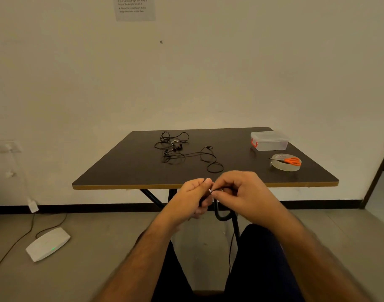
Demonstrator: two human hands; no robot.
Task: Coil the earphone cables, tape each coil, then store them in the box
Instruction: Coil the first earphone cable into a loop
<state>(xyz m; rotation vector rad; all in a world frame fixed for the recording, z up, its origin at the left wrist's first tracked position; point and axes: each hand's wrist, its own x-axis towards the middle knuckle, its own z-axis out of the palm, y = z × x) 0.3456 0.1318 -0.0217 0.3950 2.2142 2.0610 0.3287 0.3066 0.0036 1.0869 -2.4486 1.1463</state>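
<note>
My left hand and my right hand meet in front of the table's near edge, both pinching a black earphone cable whose loose end hangs down between my knees. Most of that cable is hidden inside my fingers. Several other black earphone cables lie tangled on the dark table, at its middle and far side. A clear plastic box with a lid and red clasp stands at the far right. A roll of clear tape lies nearer, with orange-handled scissors resting on top.
A white device with a green light sits on the floor at left, with cables running to a wall socket. A printed sheet hangs on the wall. A doorway edge shows at far right.
</note>
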